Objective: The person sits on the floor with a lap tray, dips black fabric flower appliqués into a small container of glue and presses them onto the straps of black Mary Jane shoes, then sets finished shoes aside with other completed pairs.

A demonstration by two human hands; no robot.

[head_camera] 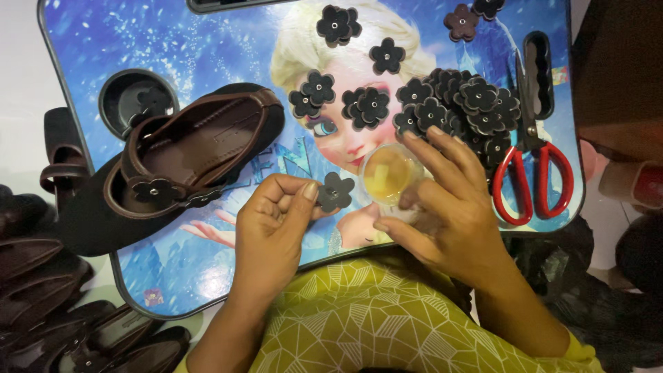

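A small dark flower-shaped piece [336, 191] with a metal stud at its centre is sitting near the middle of the lap tray [173, 276], pinched between the thumb and fingertips of the left hand [273, 231], which is clenching on its left edge. Just to its right, the right hand [442, 207] is grasping a small clear round cup [390, 174] holding something yellowish, its fingers wrapping around the rim from the right and near sides; flower piece and cup are lying almost touching.

Farther away and to the right, a heap of the same dark flower pieces [463, 103] is piling up on the tray, with several single ones [373, 105] scattered to its left and toward the far edge. Red-handled scissors [533, 166] are lying closed at the right edge. On the left side of the tray a dark brown sandal [200, 148] is resting, a flower already sitting on its strap, with a round black lid [135, 100] beyond it. More dark sandals [41, 276] are lying off the tray at the near left.
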